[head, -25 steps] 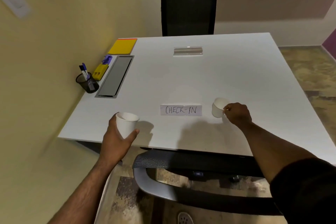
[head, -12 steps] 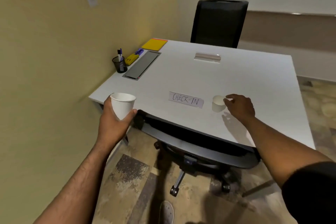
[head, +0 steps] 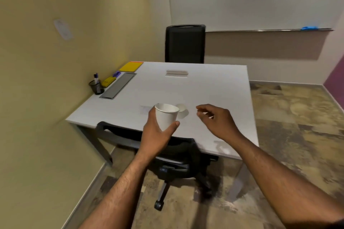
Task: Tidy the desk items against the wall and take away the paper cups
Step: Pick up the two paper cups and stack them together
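Observation:
My left hand [head: 155, 135] grips a white paper cup [head: 166, 116] upright, lifted above the desk's near edge. A second white paper cup [head: 183, 112] stands on the white desk [head: 214, 87] just behind and right of the held one, partly hidden by it. My right hand [head: 216, 120] hovers to the right of that cup, fingers loosely curled and apart from it, holding nothing. Along the left wall sit a black mesh pen holder [head: 96, 86], a yellow item [head: 109, 81], a purple item [head: 116, 74] and a yellow pad [head: 131, 66].
A black office chair [head: 167, 156] is tucked under the near desk edge below my hands. Another black chair [head: 185, 43] stands behind the desk. A grey cable tray lid [head: 119, 85], a clear sign holder [head: 176, 73] and a paper label [head: 146, 108] lie on the desk.
My left hand carried its cup rightward, over toward the second cup. My right hand let go of the second cup and drew back to its right. The view pulled away from the desk.

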Motion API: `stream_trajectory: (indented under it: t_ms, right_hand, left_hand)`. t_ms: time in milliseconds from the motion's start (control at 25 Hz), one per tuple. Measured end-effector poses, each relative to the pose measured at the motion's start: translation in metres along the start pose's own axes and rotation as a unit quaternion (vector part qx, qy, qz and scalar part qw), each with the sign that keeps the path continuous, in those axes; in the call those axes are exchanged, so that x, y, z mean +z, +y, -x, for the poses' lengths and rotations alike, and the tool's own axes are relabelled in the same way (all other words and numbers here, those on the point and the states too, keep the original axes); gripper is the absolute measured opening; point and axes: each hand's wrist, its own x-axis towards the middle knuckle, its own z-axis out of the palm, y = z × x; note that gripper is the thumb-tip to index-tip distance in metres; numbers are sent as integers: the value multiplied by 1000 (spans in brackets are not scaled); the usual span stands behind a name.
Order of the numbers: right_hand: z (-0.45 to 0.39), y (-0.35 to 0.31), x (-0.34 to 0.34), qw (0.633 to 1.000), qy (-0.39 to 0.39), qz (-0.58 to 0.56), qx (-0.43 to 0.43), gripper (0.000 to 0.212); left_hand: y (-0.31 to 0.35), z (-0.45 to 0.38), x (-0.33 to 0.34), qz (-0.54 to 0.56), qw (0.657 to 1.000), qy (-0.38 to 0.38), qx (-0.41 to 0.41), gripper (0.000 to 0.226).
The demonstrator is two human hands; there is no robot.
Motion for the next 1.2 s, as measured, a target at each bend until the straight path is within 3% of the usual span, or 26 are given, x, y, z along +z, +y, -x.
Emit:
stream_trajectory:
  t_ms: [120, 240, 440, 680, 960, 1200]
  right_hand:
    - [24, 35, -63, 999, -37, -17, -2, 36]
    - [40, 100, -137, 997, -73, 14, 18, 32]
    - [62, 208, -251, 992, -49, 64, 101, 26]
    - [55, 297, -335, 981, -29, 88, 173, 26]
    - [-53, 391, -384, 972, -21, 87, 218, 27]
    - [-232, 458, -405, 968, -68, 123, 208, 28]
  left_hand:
    - [35, 6, 94, 15, 997, -75, 25, 72]
    - [70, 15, 206, 31, 990, -138, 18, 64]
    - [111, 30, 371, 39, 973, -227, -20, 61]
    - [143, 16, 495, 47, 950, -309, -4, 54]
    - [127, -91, 628, 48, 933, -355, -26, 72]
    - [106, -253, 703, 9, 939, -342, -45, 72]
